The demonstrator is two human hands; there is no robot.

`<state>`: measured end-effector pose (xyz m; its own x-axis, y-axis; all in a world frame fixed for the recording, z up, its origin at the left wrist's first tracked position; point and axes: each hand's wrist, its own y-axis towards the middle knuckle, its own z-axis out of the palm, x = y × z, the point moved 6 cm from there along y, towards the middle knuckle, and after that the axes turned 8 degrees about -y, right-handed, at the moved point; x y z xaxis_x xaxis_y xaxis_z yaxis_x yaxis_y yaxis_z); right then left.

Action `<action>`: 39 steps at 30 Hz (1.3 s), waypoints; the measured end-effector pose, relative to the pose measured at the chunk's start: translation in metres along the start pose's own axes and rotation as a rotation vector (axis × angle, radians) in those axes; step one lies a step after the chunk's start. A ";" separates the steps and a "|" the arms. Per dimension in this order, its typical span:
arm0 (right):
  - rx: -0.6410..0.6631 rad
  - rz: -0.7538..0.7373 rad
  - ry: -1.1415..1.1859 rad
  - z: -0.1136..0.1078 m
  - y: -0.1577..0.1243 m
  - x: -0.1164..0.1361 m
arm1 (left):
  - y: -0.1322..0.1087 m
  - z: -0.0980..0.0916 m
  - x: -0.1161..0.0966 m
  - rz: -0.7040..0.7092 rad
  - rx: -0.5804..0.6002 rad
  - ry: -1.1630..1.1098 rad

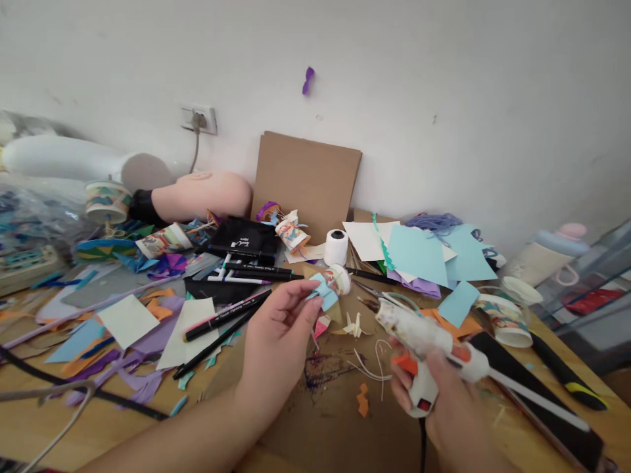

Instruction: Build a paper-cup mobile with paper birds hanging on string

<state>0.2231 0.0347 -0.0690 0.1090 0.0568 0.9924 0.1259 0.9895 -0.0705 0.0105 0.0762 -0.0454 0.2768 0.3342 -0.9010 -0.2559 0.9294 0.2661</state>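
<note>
My left hand (279,335) is closed in a pinch on a small folded light-blue paper piece (323,292), held above the table's middle. A small white cup-like piece (340,279) sits right behind the paper. My right hand (436,394) is wrapped round the handle of a white hot glue gun (424,338). Its nozzle points up and left toward the blue paper, a short gap away. The glue gun's cord drops from below my right hand.
Black markers (236,315) and coloured paper scraps (128,322) litter the left of the wooden table. Light-blue sheets (419,256), a white thread spool (336,246) and paper cups (507,322) lie at the back right. A cardboard sheet (308,177) leans on the wall.
</note>
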 end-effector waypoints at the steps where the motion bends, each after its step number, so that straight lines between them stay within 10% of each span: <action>1: 0.018 0.037 0.058 0.003 0.002 0.005 | 0.002 -0.001 0.000 -0.007 -0.012 -0.008; 8: -0.071 0.238 0.177 -0.016 0.009 0.017 | 0.012 -0.010 -0.010 0.046 -0.094 0.060; 14: -0.067 0.417 0.304 -0.031 -0.014 -0.029 | 0.016 -0.013 -0.008 0.089 -0.093 0.052; 23: 0.272 0.450 0.226 0.048 -0.044 -0.063 | 0.023 -0.025 -0.034 0.118 -0.145 -0.010; 29: 0.003 0.598 0.201 0.081 -0.037 -0.073 | 0.014 -0.031 -0.050 0.074 -0.080 -0.042; 39: 0.281 0.414 0.271 0.100 -0.043 -0.023 | -0.001 -0.032 -0.061 0.030 -0.090 -0.058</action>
<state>0.1162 0.0041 -0.0788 0.3472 0.4484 0.8237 -0.2448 0.8912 -0.3820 -0.0354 0.0498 -0.0013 0.3199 0.3726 -0.8711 -0.3464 0.9018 0.2585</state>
